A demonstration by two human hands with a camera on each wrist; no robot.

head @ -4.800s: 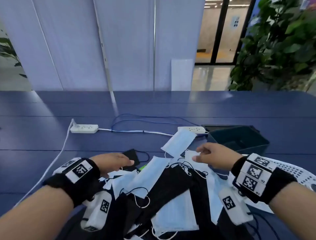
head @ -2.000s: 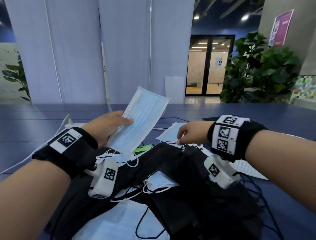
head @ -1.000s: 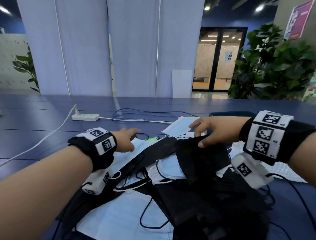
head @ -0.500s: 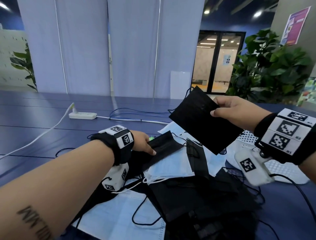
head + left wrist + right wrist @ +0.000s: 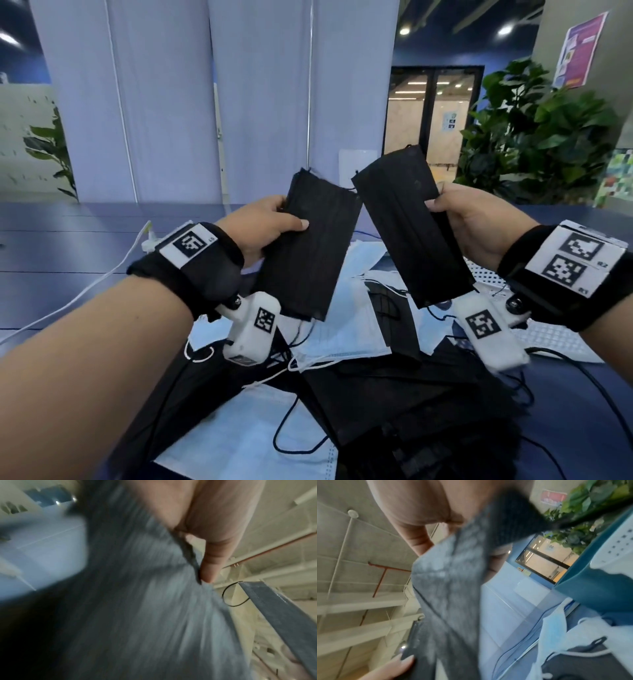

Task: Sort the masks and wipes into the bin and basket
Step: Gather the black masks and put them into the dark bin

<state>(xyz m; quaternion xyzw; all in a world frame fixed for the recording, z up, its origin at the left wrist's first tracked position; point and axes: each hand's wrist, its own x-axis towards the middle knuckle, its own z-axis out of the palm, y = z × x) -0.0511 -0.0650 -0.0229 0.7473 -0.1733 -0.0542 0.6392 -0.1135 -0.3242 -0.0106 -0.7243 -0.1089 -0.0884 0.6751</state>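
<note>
Head view: the left hand (image 5: 263,226) pinches a black face mask (image 5: 310,246) by its upper left edge, thumb across the front. Just to its right, the right hand (image 5: 479,226) pinches a second black mask (image 5: 407,226), tilted, thumb on its right edge. Below both hands lies a heap of blue and black masks (image 5: 342,342) on the blue table (image 5: 51,260); a white perforated basket (image 5: 555,335) sits under the right wrist.

Left wrist view: blurred; fingers (image 5: 211,566) curl against the dark mask's edge.

Right wrist view: the thumb (image 5: 418,543) presses the mask; a teal bin (image 5: 594,585) stands beyond, to the right.
</note>
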